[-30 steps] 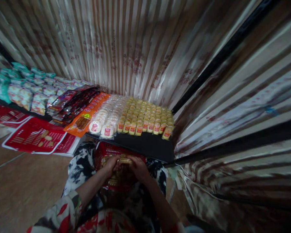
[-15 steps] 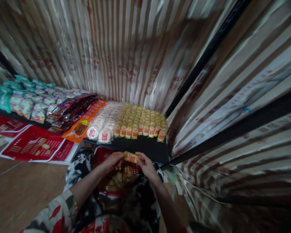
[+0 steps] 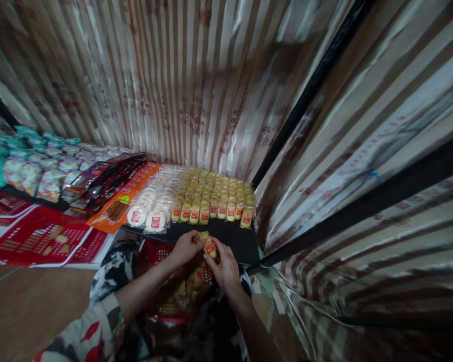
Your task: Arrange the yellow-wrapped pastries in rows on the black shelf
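Observation:
Both my hands hold one small yellow snack packet (image 3: 208,244) with a red label, just above the front edge of the black shelf (image 3: 232,239). My left hand (image 3: 186,246) pinches its left end and my right hand (image 3: 223,266) grips its right side. Below my hands a red plastic basket (image 3: 160,251) rests on my lap and holds more of the same yellow packets (image 3: 191,286). On the shelf ahead, several rows of matching yellow packets (image 3: 215,193) stand upright.
Left of the yellow rows lie round white cakes (image 3: 154,201), an orange pack (image 3: 123,203), dark wrappers (image 3: 101,181) and teal-and-white bags (image 3: 26,161). Red printed sheets (image 3: 41,239) lie on the wooden floor (image 3: 22,311). Striped shiny curtains (image 3: 196,80) enclose the back and right.
My hands have lifted one yellow packet out of the red basket and carried it up toward the shelf's front edge. The view has shifted slightly downward and left.

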`<control>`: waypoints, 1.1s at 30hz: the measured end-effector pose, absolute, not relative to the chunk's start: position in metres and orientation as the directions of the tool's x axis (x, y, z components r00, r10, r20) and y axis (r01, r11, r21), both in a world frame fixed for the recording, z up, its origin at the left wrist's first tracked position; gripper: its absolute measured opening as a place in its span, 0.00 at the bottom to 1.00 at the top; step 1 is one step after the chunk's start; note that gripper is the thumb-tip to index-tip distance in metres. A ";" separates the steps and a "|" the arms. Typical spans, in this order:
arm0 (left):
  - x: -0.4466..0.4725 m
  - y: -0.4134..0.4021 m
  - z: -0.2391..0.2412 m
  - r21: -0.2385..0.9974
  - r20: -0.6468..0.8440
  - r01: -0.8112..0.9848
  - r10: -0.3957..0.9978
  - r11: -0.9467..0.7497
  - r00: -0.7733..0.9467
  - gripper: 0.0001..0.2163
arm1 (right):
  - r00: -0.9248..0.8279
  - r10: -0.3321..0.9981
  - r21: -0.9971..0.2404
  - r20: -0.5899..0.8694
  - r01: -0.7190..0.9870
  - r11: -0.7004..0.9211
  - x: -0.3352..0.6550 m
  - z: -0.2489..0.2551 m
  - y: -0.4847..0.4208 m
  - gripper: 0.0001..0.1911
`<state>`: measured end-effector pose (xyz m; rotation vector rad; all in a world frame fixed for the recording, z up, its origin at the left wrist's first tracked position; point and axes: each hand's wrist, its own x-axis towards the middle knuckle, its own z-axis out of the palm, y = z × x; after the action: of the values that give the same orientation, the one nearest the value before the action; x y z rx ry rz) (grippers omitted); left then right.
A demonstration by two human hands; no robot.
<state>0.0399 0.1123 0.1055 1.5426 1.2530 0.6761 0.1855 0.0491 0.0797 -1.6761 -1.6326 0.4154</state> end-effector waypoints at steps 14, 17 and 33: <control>0.084 0.136 0.111 0.927 0.059 0.355 0.980 -0.124 0.189 0.13 | 0.511 0.844 -0.777 0.162 0.593 -0.210 0.192 0.071 0.119 0.30; 0.085 0.138 0.103 0.906 0.120 0.383 0.977 -0.181 0.177 0.12 | 0.520 0.835 -0.770 0.182 0.603 -0.208 0.192 0.071 0.134 0.29; 0.081 0.145 0.086 0.880 0.126 0.426 0.969 -0.208 0.213 0.13 | 0.514 0.816 -0.895 0.265 0.445 0.010 0.181 0.058 0.149 0.25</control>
<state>0.0806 0.1454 0.0858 1.7583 1.3059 0.9411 0.1811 0.1486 0.0584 -1.6225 -1.0981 0.4076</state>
